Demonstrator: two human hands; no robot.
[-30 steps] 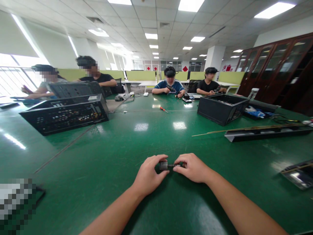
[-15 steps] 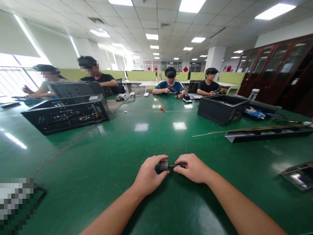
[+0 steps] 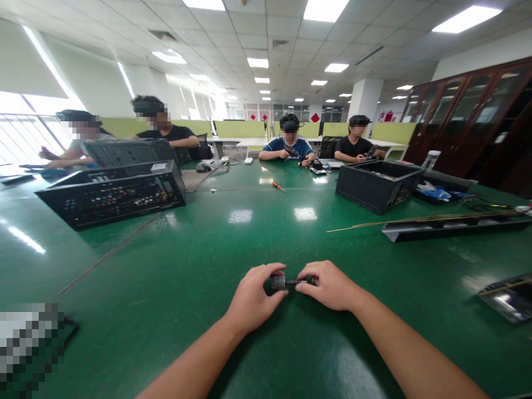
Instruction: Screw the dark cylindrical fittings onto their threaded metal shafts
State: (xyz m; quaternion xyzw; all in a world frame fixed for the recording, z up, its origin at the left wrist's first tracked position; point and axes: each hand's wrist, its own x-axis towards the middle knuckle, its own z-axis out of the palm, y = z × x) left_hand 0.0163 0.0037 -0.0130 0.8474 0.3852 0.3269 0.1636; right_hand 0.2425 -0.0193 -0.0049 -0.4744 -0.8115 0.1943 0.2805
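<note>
My left hand (image 3: pixel 253 293) curls its thumb and fingers round a short, dark grey metal cylinder (image 3: pixel 278 282). From the cylinder's right end a thin dark shaft (image 3: pixel 291 282) sticks out sideways. My right hand (image 3: pixel 328 285) pinches the far end of this shaft between thumb and fingers. Both hands are low over the green tabletop (image 3: pixel 266 238), close together. The exact kind of the part is too small to make out, and its ends are partly hidden by my fingers.
Black computer cases (image 3: pixel 112 194) lie at the left; another open black case (image 3: pixel 378 185) stands at the right. Long thin rods (image 3: pixel 366 224) rest by a black metal channel (image 3: pixel 453 226). An orange screwdriver (image 3: pixel 277 185) lies ahead. Several co-workers (image 3: pixel 286 147) sit across the table.
</note>
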